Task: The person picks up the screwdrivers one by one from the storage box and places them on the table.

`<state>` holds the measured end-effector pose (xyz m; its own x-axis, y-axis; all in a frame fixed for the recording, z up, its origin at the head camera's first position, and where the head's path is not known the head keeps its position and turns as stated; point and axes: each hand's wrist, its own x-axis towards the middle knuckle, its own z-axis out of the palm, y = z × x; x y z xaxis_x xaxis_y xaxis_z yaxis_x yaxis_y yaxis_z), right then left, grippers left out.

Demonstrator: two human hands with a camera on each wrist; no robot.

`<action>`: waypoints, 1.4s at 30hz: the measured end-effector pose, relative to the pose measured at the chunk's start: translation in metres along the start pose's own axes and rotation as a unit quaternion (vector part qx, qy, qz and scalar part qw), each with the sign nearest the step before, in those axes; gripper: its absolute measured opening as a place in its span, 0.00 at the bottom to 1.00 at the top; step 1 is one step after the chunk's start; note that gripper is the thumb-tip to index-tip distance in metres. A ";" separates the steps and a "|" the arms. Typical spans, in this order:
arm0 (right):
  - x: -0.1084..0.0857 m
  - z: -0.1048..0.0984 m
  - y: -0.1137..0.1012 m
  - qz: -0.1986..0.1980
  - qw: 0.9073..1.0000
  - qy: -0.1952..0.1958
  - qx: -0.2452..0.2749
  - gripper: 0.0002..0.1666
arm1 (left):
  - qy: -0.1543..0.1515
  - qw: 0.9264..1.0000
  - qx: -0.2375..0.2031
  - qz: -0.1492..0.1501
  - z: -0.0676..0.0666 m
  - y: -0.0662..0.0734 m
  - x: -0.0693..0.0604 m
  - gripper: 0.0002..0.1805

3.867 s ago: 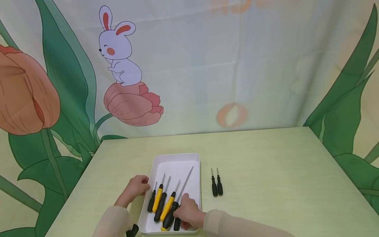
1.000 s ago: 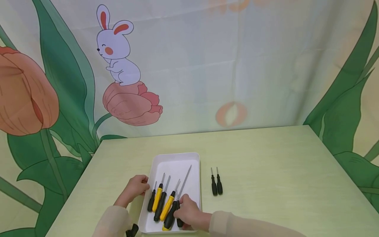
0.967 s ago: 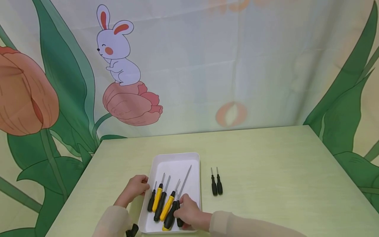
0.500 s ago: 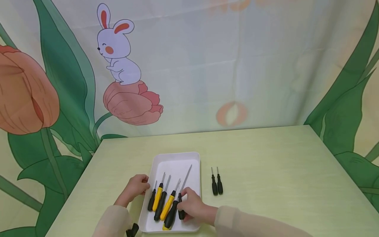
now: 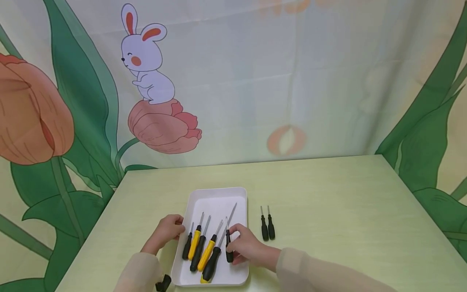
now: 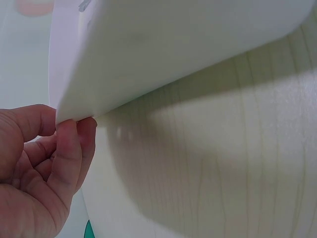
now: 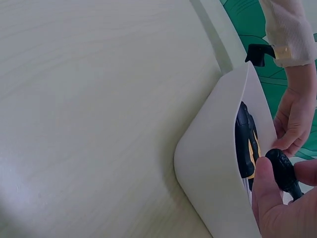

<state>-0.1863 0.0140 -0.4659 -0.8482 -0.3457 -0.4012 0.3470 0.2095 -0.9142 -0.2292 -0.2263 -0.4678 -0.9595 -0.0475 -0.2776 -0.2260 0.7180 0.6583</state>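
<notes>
In the head view a white tray [image 5: 219, 196] holds several yellow-and-black and black screwdrivers, blades pointing away. My left hand [image 5: 168, 232] pinches the tray's left edge; the left wrist view shows fingers and thumb [image 6: 49, 163] on its rim [image 6: 94, 94]. My right hand [image 5: 248, 245] pinches a small black screwdriver [image 5: 229, 247] by its handle, over the right part of the tray. In the right wrist view the thumb and a finger of that hand [image 7: 287, 208] grip the black handle [image 7: 283, 171]. A larger black-and-yellow screwdriver [image 5: 211, 265] lies left of it.
Two small black screwdrivers [image 5: 267, 227] lie side by side on the pale table [image 5: 328, 211], right of the tray. A patterned curtain [image 5: 233, 81] hangs behind the table. A black object [image 5: 163, 283] is at the left sleeve.
My right hand has moved right and away from me with the small black screwdriver, separating it from the large black-and-yellow one's handle. My left hand stays at the tray's edge.
</notes>
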 end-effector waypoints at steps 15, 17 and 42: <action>-0.006 -0.024 -0.004 -0.019 0.999 0.009 0.041 0.25 | -0.007 1.000 -0.002 0.002 0.005 0.007 0.008 0.12; -0.007 -0.027 -0.002 -0.023 0.999 0.008 0.045 0.25 | -0.007 1.000 -0.002 0.003 0.005 0.006 0.008 0.12; -0.010 -0.061 0.002 -0.033 0.999 0.014 0.030 0.24 | 0.003 1.000 0.003 0.016 0.004 -0.001 0.004 0.12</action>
<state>-0.2020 0.0733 -0.4602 -0.8806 -0.3308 -0.3393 0.3128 0.1319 -0.9406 -0.2325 -0.2245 -0.4721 -0.9669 -0.0287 -0.2535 -0.1951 0.7232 0.6625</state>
